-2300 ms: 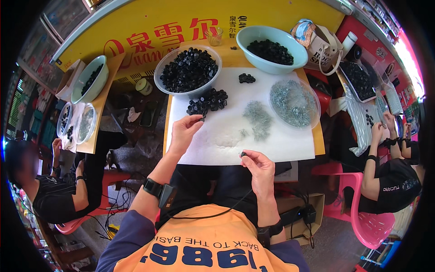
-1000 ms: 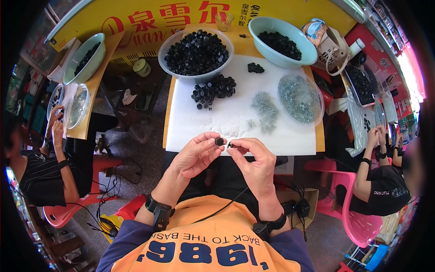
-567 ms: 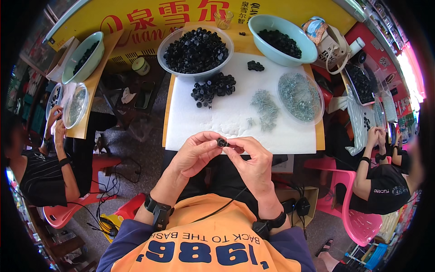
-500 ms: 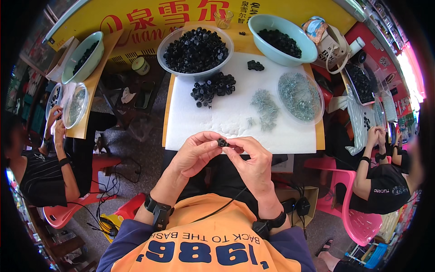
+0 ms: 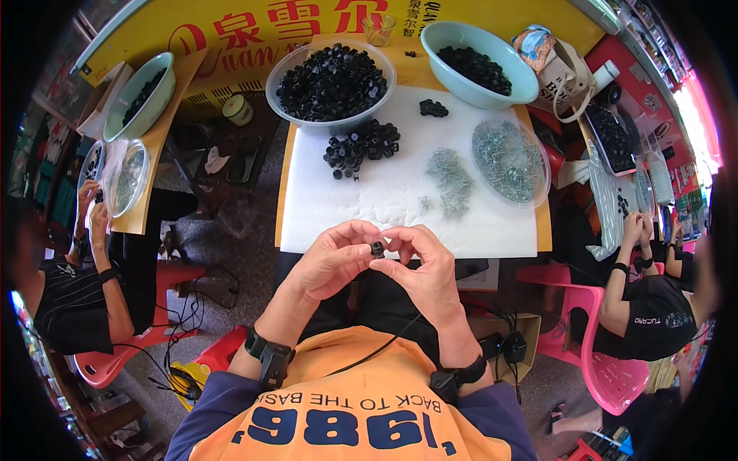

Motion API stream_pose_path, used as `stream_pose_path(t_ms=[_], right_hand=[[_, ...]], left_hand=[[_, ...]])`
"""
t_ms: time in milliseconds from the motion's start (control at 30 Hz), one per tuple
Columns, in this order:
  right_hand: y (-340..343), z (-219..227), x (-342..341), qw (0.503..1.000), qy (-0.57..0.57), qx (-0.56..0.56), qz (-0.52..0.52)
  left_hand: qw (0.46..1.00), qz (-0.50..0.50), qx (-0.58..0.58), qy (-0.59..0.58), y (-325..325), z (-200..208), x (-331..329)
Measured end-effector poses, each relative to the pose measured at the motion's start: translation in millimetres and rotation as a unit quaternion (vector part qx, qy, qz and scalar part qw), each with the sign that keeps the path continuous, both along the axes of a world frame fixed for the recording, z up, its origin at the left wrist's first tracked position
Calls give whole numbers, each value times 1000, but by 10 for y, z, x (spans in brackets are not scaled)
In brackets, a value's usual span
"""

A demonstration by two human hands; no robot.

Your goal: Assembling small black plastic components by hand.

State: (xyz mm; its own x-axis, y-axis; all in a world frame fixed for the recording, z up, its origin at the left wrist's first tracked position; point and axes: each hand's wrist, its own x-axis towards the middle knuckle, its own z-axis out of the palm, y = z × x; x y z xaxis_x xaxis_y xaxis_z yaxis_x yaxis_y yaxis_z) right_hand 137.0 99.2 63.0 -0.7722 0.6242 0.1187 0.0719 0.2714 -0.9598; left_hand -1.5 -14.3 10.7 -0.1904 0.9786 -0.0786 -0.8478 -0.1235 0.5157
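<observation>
Just past the near edge of the white-covered table, my two hands meet around a small black plastic part (image 5: 377, 250). My left hand (image 5: 334, 257) is closed, pinching the part between thumb and fingers. Curled against its other side is my right hand (image 5: 421, 269), with the index finger near the top and the thumb at the lower end. Whether a screw is between the fingers is too small to see. Beyond my hands lie a pile of black plastic parts (image 5: 360, 150) and a heap of silvery screws (image 5: 450, 184) on the white foam sheet (image 5: 330, 223).
A clear bowl (image 5: 273, 96) of black parts and a pale green basin (image 5: 519, 84) stand at the back. A clear round tray (image 5: 544, 184) of screws sits right. A small black cluster (image 5: 433, 108) lies between. Co-workers sit at side tables; a pink chair (image 5: 607, 376) stands right.
The black part has turned more upright in my fingers. My right thumb has shifted slightly down and left, and the right fingers are more curled. At the lower right a person's leg has moved.
</observation>
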Motion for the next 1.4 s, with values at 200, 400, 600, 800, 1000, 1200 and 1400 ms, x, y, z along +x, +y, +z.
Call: stream_pose_path(t_ms=[200, 400, 600, 800, 1000, 1200, 1400], right_hand=[[68, -16, 45, 997, -11, 14, 81], [125, -116, 79, 990, 6, -44, 135], [126, -51, 72, 986, -7, -43, 161], [122, -54, 71, 985, 17, -10, 172], [78, -80, 92, 984, 7, 21, 179], [41, -253, 44, 958, 79, 224, 159], [16, -307, 7, 935, 125, 314, 105]], left_hand=[[997, -58, -37, -17, -7, 51, -32], [995, -79, -57, 0, -18, 130, -25], [995, -74, -58, 10, -28, 133, -37], [995, -83, -60, 11, -50, 78, -44], [995, -76, -57, 7, -77, 66, -19], [995, -71, -54, 33, -79, 43, -30], [995, -75, -48, 41, -15, -22, -48]])
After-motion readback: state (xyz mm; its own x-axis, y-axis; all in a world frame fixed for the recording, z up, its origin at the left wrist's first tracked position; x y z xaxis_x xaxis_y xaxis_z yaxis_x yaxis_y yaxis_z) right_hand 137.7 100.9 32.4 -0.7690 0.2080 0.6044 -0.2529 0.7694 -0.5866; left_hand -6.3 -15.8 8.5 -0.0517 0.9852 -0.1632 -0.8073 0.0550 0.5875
